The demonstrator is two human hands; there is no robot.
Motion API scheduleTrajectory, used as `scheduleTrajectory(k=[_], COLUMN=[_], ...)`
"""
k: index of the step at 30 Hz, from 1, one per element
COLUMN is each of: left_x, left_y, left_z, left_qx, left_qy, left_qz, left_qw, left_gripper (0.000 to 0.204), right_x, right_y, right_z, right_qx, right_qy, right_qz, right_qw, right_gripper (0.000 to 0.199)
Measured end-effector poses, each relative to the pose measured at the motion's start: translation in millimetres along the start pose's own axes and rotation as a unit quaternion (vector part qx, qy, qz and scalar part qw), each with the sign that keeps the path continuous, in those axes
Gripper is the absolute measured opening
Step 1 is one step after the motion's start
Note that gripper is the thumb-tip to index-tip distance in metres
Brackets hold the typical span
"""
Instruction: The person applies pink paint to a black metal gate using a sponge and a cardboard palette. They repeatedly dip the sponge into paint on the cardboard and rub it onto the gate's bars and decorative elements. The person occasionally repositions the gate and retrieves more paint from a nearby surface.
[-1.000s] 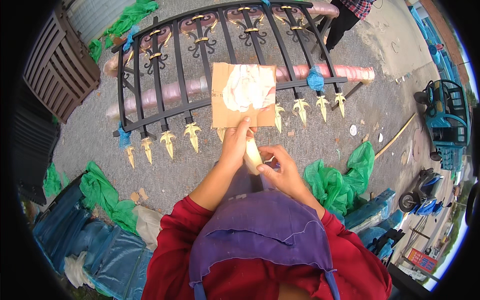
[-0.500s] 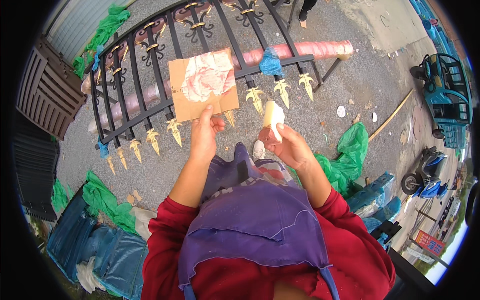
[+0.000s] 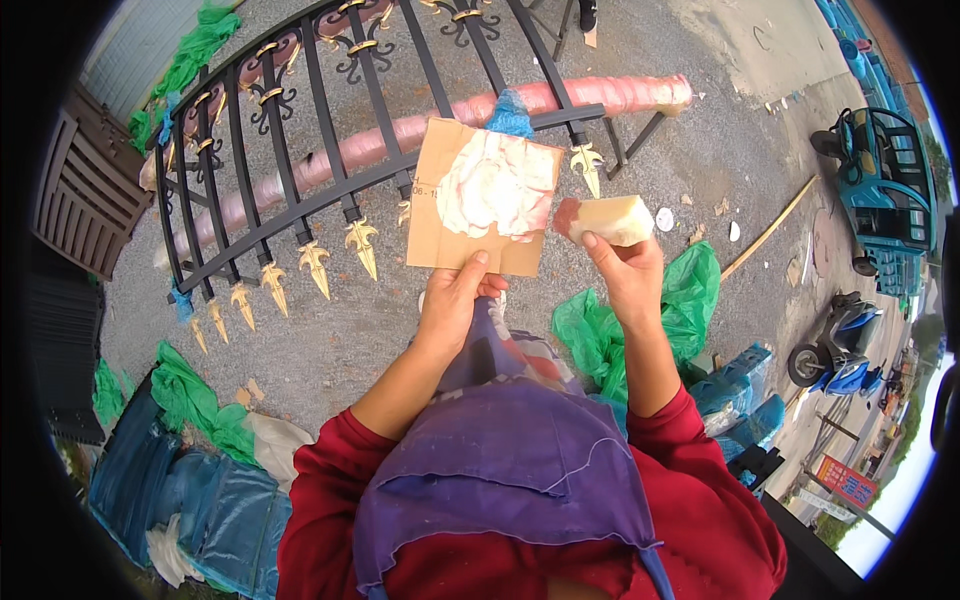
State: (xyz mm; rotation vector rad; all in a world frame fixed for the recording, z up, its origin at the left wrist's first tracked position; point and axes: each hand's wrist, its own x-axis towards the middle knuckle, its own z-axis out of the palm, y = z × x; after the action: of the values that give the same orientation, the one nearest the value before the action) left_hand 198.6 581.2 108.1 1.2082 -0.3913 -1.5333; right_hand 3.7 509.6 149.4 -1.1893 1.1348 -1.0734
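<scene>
My left hand (image 3: 456, 309) grips a square of brown cardboard (image 3: 428, 240) by its lower edge, thumb on top. A crumpled, pale pinkish sheet with a shiny smear (image 3: 497, 185) covers most of the cardboard's face. In my right hand (image 3: 634, 277) is a pale yellow sponge block (image 3: 618, 217), pinched between thumb and fingers. Its left end is stained reddish brown and points at the cardboard, a small gap apart. Behind both hands lies a black metal fence panel (image 3: 298, 212) with gold spear tips (image 3: 361, 247) along its near edge.
A long roll in pink wrap (image 3: 640, 93) runs under the panel. Green plastic sheeting (image 3: 690, 300) lies right of my legs, and blue-wrapped bundles (image 3: 235, 515) at lower left. A wooden pole (image 3: 770, 229), a scooter (image 3: 838, 345) and a teal three-wheeled vehicle (image 3: 890, 190) are at right.
The cardboard has shifted right, now covering different spear tips. My right hand has moved right and up, and the sponge has turned from upright to lying sideways, its stained end toward the cardboard.
</scene>
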Motion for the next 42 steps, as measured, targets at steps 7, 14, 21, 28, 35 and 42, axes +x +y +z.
scheduleTrajectory(k=[7, 14, 21, 28, 35, 42], left_x=[-0.8, 0.1, 4.7, 9.2, 11.7, 26.6], left_y=[-1.6, 13.2, 15.7, 21.1, 14.2, 1.8], left_z=[-15.8, -39.5, -65.2, -74.9, -69.0, -52.7], left_qx=[0.050, 0.095, 0.100, 0.107, 0.124, 0.109], left_qy=[-0.023, -0.038, -0.048, -0.054, -0.066, -0.043], left_qz=[-0.020, -0.001, -0.007, -0.028, -0.052, -0.049], left_qw=[0.998, 0.995, 0.994, 0.992, 0.989, 0.992], left_gripper=[0.028, 0.025, 0.024, 0.025, 0.025, 0.025], right_x=[16.4, 33.3, 24.1, 24.6, 27.3, 33.7], right_y=[-8.1, -13.5, -8.8, -7.3, 2.0, 11.7], right_z=[36.2, 89.3, 104.9, 125.9, 101.8, 79.1], right_qx=[-0.323, -0.355, -0.406, -0.408, -0.406, -0.367], right_qy=[0.001, 0.000, -0.058, -0.083, -0.007, -0.101], right_qz=[-0.159, -0.172, -0.089, -0.101, -0.032, 0.015], right_qw=[0.933, 0.919, 0.908, 0.904, 0.913, 0.925], right_gripper=[0.026, 0.030, 0.031, 0.028, 0.029, 0.026])
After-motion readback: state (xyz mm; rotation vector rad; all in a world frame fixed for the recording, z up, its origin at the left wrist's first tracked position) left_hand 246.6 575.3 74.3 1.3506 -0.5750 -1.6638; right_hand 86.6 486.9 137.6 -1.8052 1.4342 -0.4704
